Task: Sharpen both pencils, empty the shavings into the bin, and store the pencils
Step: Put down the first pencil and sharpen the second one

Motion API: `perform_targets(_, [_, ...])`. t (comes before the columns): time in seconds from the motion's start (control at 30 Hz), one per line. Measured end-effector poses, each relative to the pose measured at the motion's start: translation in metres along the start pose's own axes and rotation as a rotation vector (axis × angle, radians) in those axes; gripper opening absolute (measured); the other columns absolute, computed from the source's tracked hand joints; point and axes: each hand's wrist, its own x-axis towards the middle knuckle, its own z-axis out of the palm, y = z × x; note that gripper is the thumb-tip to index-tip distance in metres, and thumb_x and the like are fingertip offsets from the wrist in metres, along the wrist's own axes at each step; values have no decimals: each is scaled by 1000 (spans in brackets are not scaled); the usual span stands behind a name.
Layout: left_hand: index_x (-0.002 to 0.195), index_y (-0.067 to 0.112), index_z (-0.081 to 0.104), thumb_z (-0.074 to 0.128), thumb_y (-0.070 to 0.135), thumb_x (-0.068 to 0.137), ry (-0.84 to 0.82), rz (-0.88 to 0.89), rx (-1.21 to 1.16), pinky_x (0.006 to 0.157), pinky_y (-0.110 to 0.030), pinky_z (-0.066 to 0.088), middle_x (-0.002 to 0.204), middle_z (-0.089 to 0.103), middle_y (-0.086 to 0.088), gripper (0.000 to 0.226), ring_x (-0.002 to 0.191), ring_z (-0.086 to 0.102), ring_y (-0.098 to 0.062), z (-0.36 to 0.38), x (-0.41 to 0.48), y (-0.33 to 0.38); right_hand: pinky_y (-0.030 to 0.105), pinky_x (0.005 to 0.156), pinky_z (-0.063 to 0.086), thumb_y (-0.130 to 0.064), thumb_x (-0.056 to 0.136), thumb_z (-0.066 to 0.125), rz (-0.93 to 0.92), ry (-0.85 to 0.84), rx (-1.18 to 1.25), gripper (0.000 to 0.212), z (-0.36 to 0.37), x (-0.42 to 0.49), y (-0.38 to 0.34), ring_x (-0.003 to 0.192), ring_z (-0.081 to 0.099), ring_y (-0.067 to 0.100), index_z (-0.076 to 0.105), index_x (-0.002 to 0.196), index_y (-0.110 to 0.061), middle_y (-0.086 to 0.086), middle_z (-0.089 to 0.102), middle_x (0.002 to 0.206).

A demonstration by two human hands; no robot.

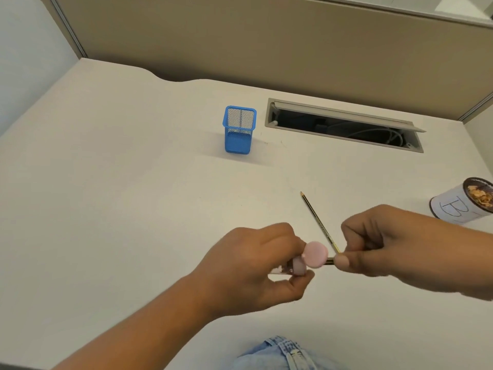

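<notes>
My left hand (256, 265) grips a pink sharpener (125, 259) with a round pink cap, held above the white desk. My right hand (394, 244) pinches a dark pencil (330, 261) whose short visible stub enters the sharpener from the right. A second pencil (317, 221), black and yellow with its point facing away, lies on the desk; its near end runs under my right fingers. A blue mesh pencil holder (239, 129) stands upright farther back. A white can marked with a "B" (464, 202) stands at the right edge with shavings inside.
A long open cable slot (344, 125) with a raised flap sits in the desk behind the holder. A beige partition (266, 36) walls the far side. The desk's near edge (213, 351) is just above my denim-clad knee (282, 353).
</notes>
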Motion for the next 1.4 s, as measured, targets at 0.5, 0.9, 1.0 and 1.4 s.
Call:
perform_targets(0.5, [73, 11, 63, 73, 20, 76, -41, -591, -992, 43, -13, 32, 55, 51, 12, 14, 43, 37, -3, -12, 6, 4, 35, 41, 43, -24, 97, 60, -958, 682, -1072, 30, -10, -11, 8, 45, 51, 32, 66, 72, -8, 8, 64, 62])
perform_targets(0.9, [85, 24, 52, 70, 23, 82, 20, 73, 45, 43, -21, 38, 72, 60, 8, 17, 55, 46, -10, 16, -16, -11, 22, 46, 26, -41, 89, 66, 144, -213, 18, 40, 6, 3, 8, 44, 32, 10, 46, 62, -20, -7, 51, 51])
perform_targets(1.0, [86, 23, 56, 72, 22, 80, 17, -65, -105, 52, -15, 41, 75, 58, 10, 18, 59, 43, 0, 16, -20, -18, 22, 51, 34, -55, 91, 53, -26, -32, -270, 29, 12, 2, 4, 48, 41, 9, 52, 76, -30, -11, 54, 55])
perform_targets(1.4, [82, 14, 59, 76, 17, 78, 86, -288, -353, 55, -14, 41, 73, 64, 4, 18, 56, 49, -6, 20, -18, -28, 25, 55, 43, -76, 76, 8, -308, 347, -615, 49, 24, 0, 20, 59, 51, 10, 43, 86, -43, -12, 61, 68])
